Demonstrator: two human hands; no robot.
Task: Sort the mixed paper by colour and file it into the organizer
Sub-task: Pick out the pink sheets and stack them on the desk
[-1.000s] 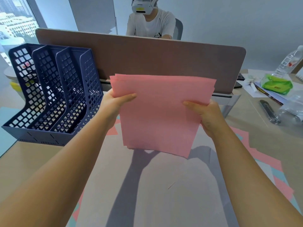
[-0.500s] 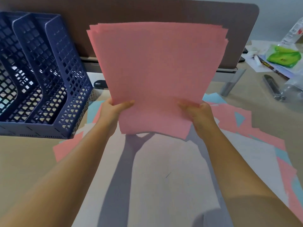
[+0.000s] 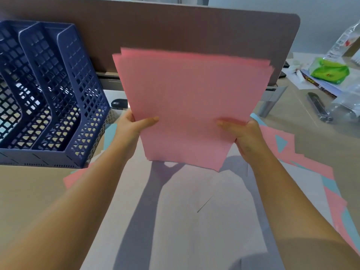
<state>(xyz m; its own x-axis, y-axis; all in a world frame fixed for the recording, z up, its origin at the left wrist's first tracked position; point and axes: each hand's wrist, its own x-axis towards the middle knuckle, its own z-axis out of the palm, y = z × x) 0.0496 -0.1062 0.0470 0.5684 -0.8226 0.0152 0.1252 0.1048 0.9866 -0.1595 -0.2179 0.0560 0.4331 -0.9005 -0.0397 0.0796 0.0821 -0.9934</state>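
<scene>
One stack of pink sheets point(image 3: 191, 106), several sheets, edges fanned slightly at the top; exact count can't be read. Two hands on it: left hand point(image 3: 134, 126) grips the lower left edge, thumb across the front face, the other fingers hidden behind; right hand point(image 3: 244, 134) grips the lower right edge the same way, thumb in front, fingers behind. Stack is held up off the desk point(image 3: 35, 193), near upright, long axis running bottom to top, face toward the camera, top edge in front of the brown divider panel point(image 3: 175, 30). One blue mesh organizer point(image 3: 58, 106) stands left of the stack, apart from it, three slots visible. Loose pink, blue and white sheets point(image 3: 288, 152) lie flat on the desk under and right of the hands. Far right: one green packet point(image 3: 329, 73), one clear plastic bottle point(image 3: 344, 41).
</scene>
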